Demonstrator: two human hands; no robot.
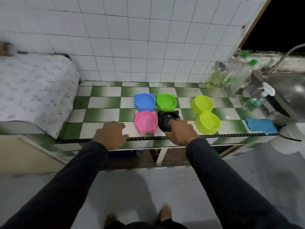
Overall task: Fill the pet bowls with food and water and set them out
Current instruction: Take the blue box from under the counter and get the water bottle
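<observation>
Here the right hand [179, 132] grips the black bowl's [165, 120] near rim on the worktop [102, 103]; the left hand [112, 135] rests loosely spread beside the pink bowl [145, 122].

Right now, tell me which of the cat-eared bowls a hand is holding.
The black bowl, front right of the four. The right hand grips its near rim. The pink bowl, blue bowl and green bowl are untouched.

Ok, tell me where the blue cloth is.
The blue cloth lies at the counter's front right edge, right of the yellow-green double bowl and below the spray bottle by the sink.
</observation>
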